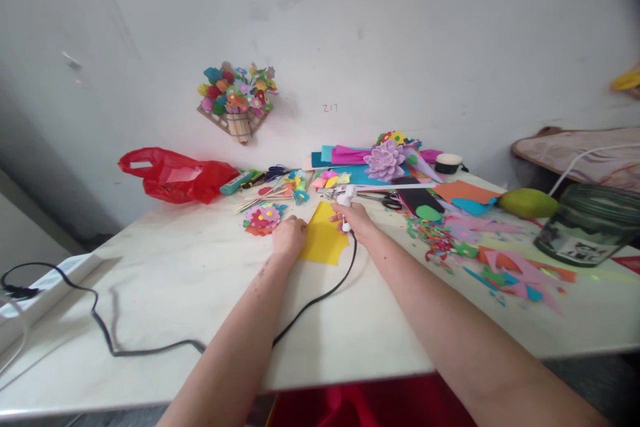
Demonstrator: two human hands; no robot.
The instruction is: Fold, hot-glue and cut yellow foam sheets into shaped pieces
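Note:
A yellow foam sheet (324,240) lies flat on the table between my hands, its lower right edge cut in curves. My left hand (290,237) is closed, its fingers curled at the sheet's left edge; it seems to pinch that edge, though the fingertips are partly hidden. Held over the sheet's right side is a white hot glue gun (346,197), with my right hand (354,216) wrapped round its handle. A black cord (327,295) runs from it under my left forearm. Just left of my left hand sits a layered foam flower (263,216).
A power strip (55,287) lies at the left edge and a red plastic bag (175,177) at the back left. Foam scraps (450,240), scissors (391,201), a purple flower (385,161) and a glass jar (587,227) spread over the right side.

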